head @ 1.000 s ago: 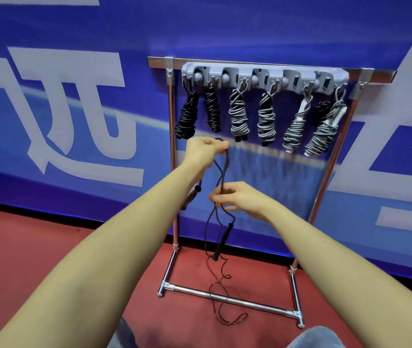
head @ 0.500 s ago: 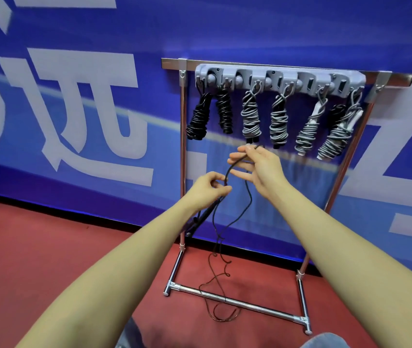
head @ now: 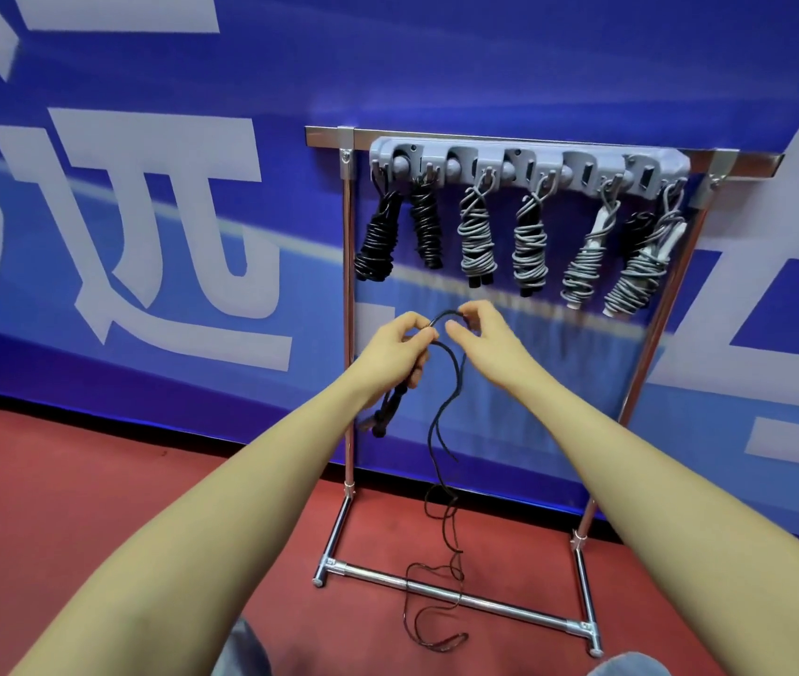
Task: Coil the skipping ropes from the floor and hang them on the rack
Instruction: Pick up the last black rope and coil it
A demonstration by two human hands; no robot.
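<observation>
A black skipping rope [head: 442, 434] hangs from both my hands in front of the chrome rack [head: 348, 304]. My left hand [head: 395, 341] grips its cord and the black handles [head: 390, 407], which hang below the fist. My right hand [head: 482, 329] pinches a small loop of the cord just beside the left hand. The rope's tail runs down and lies tangled on the floor [head: 436, 617] across the rack's bottom bar. Several coiled ropes, black [head: 378, 241] and grey [head: 477, 236], hang from the grey hook strip [head: 529, 165].
A blue banner wall [head: 144, 212] with white lettering stands right behind the rack. The floor [head: 70, 480] is red. My knees [head: 629, 665] show at the bottom edge.
My left hand has risen to meet my right hand. Both now hold a short loop of cord together, and more of the rope's tail has lifted from the floor.
</observation>
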